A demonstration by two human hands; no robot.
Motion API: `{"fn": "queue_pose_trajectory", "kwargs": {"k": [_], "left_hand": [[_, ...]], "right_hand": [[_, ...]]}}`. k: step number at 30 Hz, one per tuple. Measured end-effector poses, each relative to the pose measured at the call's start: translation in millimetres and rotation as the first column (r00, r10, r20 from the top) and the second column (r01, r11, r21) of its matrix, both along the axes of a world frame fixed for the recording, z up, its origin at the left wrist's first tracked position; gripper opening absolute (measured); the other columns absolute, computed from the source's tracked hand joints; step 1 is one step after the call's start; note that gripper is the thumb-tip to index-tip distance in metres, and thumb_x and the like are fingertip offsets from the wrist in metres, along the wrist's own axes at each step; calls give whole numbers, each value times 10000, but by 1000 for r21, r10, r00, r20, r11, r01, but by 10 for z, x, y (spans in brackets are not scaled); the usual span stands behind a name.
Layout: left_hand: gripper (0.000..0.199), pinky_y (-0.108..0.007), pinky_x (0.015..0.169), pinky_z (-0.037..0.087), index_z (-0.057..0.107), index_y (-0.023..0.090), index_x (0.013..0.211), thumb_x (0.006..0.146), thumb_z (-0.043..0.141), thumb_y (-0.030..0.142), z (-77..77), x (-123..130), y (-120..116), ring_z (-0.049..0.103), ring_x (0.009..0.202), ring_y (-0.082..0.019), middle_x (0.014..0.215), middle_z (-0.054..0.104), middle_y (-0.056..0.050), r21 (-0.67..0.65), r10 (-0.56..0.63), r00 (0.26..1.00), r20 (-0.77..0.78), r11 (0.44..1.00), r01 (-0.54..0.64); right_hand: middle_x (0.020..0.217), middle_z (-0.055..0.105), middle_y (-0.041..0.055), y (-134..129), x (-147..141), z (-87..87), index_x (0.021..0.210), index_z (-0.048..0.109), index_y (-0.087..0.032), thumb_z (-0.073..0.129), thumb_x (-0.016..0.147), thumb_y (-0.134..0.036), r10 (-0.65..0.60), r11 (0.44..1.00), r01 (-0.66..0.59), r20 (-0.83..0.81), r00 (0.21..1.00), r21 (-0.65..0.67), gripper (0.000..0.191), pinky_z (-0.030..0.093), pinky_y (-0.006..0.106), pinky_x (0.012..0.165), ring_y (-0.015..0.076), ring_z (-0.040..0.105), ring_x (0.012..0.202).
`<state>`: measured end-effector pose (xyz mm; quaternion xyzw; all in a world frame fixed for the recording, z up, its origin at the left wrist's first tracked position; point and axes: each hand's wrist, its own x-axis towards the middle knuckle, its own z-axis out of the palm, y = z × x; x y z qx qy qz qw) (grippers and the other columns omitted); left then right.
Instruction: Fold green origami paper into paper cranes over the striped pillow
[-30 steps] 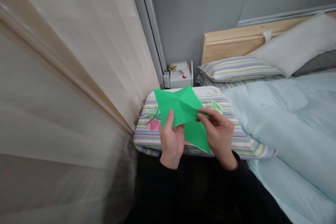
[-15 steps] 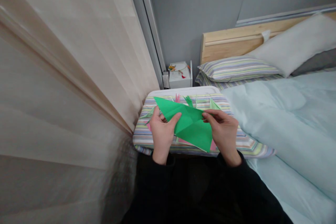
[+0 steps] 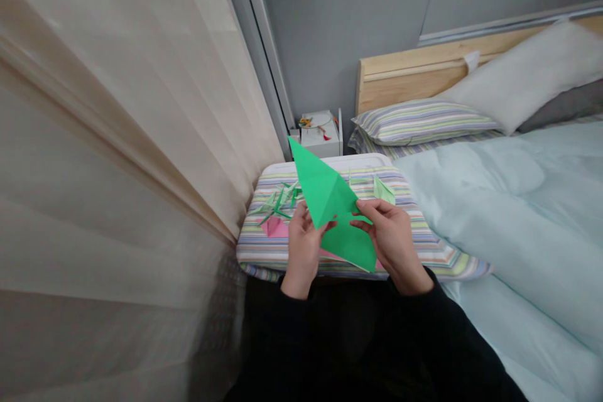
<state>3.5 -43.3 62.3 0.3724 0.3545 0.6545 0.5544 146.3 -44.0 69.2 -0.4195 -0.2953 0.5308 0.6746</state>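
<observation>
Green origami paper [image 3: 332,201] | left hand [image 3: 304,251], right hand [image 3: 391,245] on edges | striped cushion [image 3: 282,257] below

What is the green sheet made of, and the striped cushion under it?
The green sheet looks like thin matte paper: it shows sharp fold creases. The striped cushion looks like soft cloth, maybe cotton, with a puffy, rumpled surface; the exact fabric can't be told.

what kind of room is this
Most likely a bedroom: there's a bed with a pale blue duvet, a striped pillow and a light wooden headboard.
</observation>
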Motion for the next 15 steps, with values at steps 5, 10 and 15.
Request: {"fn": "queue_pose_trajectory", "kwargs": {"k": [5, 10, 15], "left_hand": [[313, -293, 844, 549, 656, 173, 987, 787, 837, 332, -5, 216, -93, 720, 929, -190, 926, 758, -56, 55, -128, 987, -97, 990, 134], [252, -251, 758, 546, 649, 208, 1039, 832, 776, 278, 104, 288, -74, 703, 821, -152, 851, 723, -9, 62, 21, 992, -121, 998, -14], [100, -250, 698, 540, 706, 171, 888, 806, 744, 213, 146, 201, -12, 667, 743, -144, 804, 703, -14, 88, 84, 969, -233, 994, -65]], "right_hand": [[645, 660, -23, -55, -97, 79, 635, 687, -181, 937, 583, -379, 87, 996, -84, -80, 993, 41, 324, 649, 301, 621, 127, 655, 620], [653, 689, -2, -94, -182, 23, 651, 680, -181, 895, 643, -445, 161, 986, -161, 3, 987, 29, 341, 634, 304, 592, 151, 673, 619], [701, 728, 42, -81, -159, -53, 695, 680, -181, 765, 775, -536, 217, 969, -238, 244, 945, 61, 373, 606, 324, 588, 199, 707, 664]]}}
